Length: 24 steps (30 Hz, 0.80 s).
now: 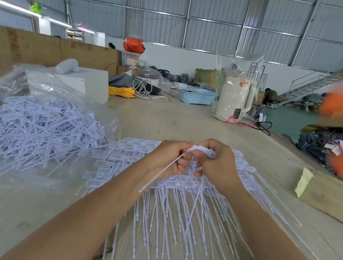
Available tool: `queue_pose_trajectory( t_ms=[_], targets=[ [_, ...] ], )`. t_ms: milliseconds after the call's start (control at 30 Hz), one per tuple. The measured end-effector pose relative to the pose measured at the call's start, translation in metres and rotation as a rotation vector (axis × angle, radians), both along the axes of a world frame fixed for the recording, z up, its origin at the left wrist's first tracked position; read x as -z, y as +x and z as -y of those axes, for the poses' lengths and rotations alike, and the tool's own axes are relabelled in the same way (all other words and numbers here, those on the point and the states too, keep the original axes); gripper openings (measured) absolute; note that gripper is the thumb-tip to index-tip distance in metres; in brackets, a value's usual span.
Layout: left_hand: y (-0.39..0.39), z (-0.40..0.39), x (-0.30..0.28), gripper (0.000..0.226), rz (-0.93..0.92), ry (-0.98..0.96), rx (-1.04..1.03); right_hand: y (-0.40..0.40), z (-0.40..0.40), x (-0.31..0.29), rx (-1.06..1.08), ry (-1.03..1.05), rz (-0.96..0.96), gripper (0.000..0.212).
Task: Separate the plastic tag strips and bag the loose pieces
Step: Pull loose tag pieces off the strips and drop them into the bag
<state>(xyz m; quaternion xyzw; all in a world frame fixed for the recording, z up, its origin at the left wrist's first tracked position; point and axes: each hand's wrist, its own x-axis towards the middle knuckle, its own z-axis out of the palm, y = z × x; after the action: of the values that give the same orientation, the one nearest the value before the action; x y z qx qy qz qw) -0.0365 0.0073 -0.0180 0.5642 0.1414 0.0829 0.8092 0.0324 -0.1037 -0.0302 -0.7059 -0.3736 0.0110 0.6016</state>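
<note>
Head view looks down on both hands, which meet above a pile of joined tag strips (pixel 179 196) spread on the wooden table (pixel 167 120). Left hand (pixel 167 157) has its fingers curled around one thin white tag (pixel 160 176), whose tail runs down toward the left wrist. Right hand (pixel 216 164) pinches the white label end of a strip piece (pixel 202 150) between thumb and fingers, and some thin tails hang below it. To the left lies a clear plastic bag (pixel 41 82), open, with a heap of loose separated tags (pixel 36 125) inside. A white kettle (pixel 233 98) wrapped in plastic stands further back.
</note>
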Motion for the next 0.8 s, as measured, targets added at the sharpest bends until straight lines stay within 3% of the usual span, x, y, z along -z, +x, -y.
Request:
queue_pose_trajectory(
  t_ms=[167,300,433,600,700,800],
  targets=[
    [0.001,0.000,0.001,0.028,-0.056,-0.012,0.000,0.002,-0.001,0.004,0.069,-0.051,0.165,0.008],
    [0.003,0.001,0.002,0.028,-0.119,-0.115,0.006,0.005,-0.002,0.005,0.103,-0.053,0.526,0.006],
    [0.001,-0.002,0.001,0.027,-0.142,-0.087,0.008,0.006,-0.003,0.009,0.101,-0.056,0.622,0.007],
    [-0.001,0.000,-0.002,0.026,-0.129,-0.071,0.001,0.008,-0.002,0.006,0.099,-0.016,0.513,0.009],
    [-0.001,0.005,-0.004,0.027,-0.081,-0.065,0.001,0.008,-0.003,0.006,0.089,-0.021,0.323,0.016],
    [-0.005,0.001,-0.008,0.032,-0.039,-0.068,0.026,0.028,0.011,0.002,0.219,0.026,0.054,0.012]
  ],
)
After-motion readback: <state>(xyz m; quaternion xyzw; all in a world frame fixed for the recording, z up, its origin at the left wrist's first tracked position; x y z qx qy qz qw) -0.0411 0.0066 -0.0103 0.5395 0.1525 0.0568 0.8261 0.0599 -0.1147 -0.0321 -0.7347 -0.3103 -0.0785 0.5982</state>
